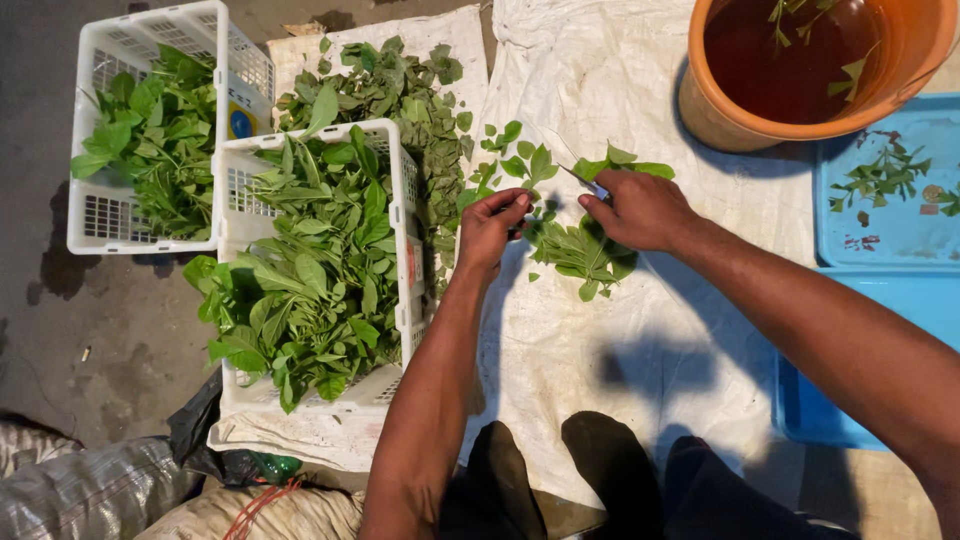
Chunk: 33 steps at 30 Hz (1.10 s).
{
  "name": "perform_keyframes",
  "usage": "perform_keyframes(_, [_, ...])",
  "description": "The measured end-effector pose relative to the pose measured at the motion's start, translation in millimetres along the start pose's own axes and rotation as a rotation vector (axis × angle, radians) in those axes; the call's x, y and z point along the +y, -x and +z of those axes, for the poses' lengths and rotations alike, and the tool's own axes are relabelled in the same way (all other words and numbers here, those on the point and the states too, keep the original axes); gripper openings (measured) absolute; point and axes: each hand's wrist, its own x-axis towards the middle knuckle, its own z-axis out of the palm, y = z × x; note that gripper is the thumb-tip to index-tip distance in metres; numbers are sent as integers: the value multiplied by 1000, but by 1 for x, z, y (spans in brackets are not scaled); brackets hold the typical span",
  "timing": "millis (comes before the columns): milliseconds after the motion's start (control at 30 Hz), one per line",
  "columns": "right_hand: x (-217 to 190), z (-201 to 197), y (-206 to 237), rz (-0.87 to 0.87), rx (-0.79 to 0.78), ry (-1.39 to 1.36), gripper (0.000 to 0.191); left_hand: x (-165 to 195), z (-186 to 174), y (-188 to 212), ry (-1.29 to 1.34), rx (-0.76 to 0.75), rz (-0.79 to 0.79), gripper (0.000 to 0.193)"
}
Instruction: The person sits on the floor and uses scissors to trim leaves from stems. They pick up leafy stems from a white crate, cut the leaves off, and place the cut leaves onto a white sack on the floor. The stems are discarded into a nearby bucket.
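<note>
My left hand (pixel 490 228) pinches the stem of a leafy green sprig (pixel 528 165) over a white woven sack (pixel 640 330) spread on the ground. My right hand (pixel 640 208) grips a small knife (pixel 584 181), its blade pointing toward the sprig. Under and beside my right hand lies a small heap of cut green leaves (pixel 582 256). The two hands are close together, a few centimetres apart.
A white plastic basket (pixel 405 180) full of leafy stems stands left of my left arm, a second white basket (pixel 100 215) behind it, loose leaves (pixel 400 80) beyond. An orange tub (pixel 720 110) of dark water sits at top right, blue trays (pixel 900 230) at right.
</note>
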Motion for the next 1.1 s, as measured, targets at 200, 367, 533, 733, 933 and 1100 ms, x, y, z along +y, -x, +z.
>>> perform_keyframes(200, [-12,-18,-19,-92,-53,93,37,3,-6,1,-88,17,-1,21])
perform_keyframes(367, [-23,-22,-24,-120,-117,147,35,4,-8,3,-114,28,-3,22])
perform_keyframes(533, [-24,-22,-22,-35,-179,220,35,1,-12,2,-145,24,-11,23])
perform_keyframes(733, [-11,-27,-21,-127,-131,69,28,-2,-29,0,27,-164,0,28])
perform_keyframes(933, [-22,-14,-29,-296,-202,-86,26,-4,-32,0,133,-271,-20,30])
perform_keyframes(1100, [-29,-15,-36,-276,-218,-7,28,-6,-33,2,167,-293,-40,28])
